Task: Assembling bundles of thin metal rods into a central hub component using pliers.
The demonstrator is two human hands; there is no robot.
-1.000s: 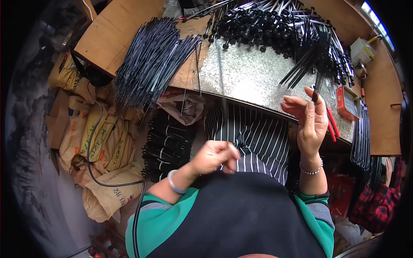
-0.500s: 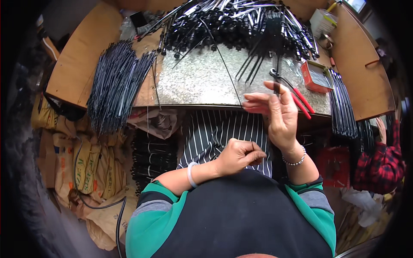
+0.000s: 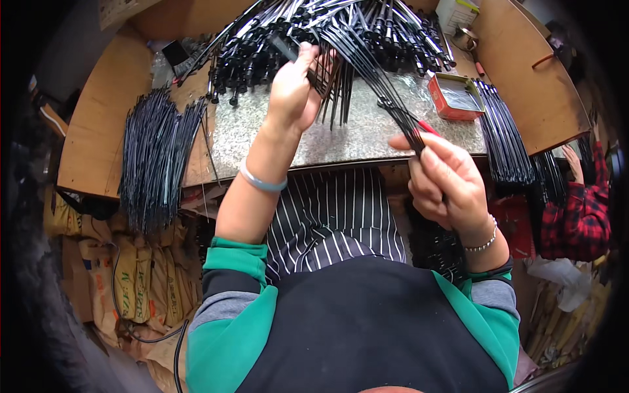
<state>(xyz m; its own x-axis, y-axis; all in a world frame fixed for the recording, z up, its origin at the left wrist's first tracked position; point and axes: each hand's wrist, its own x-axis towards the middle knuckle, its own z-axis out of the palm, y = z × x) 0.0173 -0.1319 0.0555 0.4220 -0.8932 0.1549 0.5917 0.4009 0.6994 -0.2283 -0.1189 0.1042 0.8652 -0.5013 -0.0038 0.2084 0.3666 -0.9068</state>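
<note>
My right hand (image 3: 449, 177) pinches the near ends of a bundle of thin black rods (image 3: 383, 85) between thumb and fingers. The bundle fans out up and leftward toward the pile. My left hand (image 3: 291, 95) is raised over the tabletop, thumb up and fingers curled beside the bundle's far ends. A blurred dark strip (image 3: 283, 50) shows at its thumb; what exactly it grips I cannot make out. Under the bundle, more thin black rods (image 3: 341, 105) point toward me. Red-handled pliers (image 3: 427, 128) lie partly hidden behind the held rods and my right hand.
A large pile of black-and-silver rods (image 3: 262, 56) covers the back. Dense black rods (image 3: 154, 157) overhang the table's left front edge; others (image 3: 504, 137) overhang the right, beside a red open box (image 3: 457, 97). Wooden side panels (image 3: 98, 131) flank the table. Another person's checked sleeve (image 3: 576, 223) shows far right.
My left hand has risen from near my lap to over the table. My right hand has moved down and rightward, now pinching the rods' near ends. The view has shifted somewhat.
</note>
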